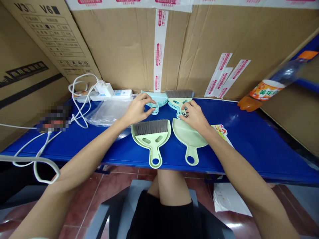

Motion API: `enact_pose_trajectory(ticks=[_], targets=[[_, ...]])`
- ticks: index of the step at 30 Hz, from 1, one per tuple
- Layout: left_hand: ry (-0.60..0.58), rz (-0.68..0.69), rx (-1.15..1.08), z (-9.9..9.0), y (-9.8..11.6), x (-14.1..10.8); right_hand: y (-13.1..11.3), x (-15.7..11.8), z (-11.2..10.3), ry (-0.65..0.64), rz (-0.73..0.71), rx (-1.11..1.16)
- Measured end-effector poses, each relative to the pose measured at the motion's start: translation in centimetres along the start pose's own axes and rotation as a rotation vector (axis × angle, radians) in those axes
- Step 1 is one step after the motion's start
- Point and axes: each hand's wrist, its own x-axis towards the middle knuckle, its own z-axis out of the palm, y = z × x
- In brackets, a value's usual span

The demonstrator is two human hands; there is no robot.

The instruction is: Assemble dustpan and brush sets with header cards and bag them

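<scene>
My left hand curls its thumb and forefinger about the handle end of a stack of light blue dustpans at the back of the table. To its right, my right hand pinches the handle of a pale green hand brush with grey bristles. Light blue handles show under that brush. Closer to me lies a green dustpan with a green brush nested in it, bristles away from me. Beside it rests a second green dustpan with no brush in it, partly behind my right wrist.
Clear plastic bags lie left of my left hand, before a white power strip and tangled white cables. A colourful packet sits by my right forearm. An orange drink bottle stands right. Cardboard walls the back.
</scene>
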Motion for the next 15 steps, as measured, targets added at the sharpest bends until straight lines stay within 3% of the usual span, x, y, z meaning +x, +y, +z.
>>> enact_pose_trajectory(ticks=[5, 15], targets=[[-0.101, -0.032, 0.015, 0.7, -0.3, -0.3, -0.4, 0.2, 0.8, 0.029, -0.026, -0.029], [-0.122, -0.113, -0.051, 1.3, -0.8, -0.6, -0.8, 0.0, 0.6, 0.001, 0.047, -0.141]])
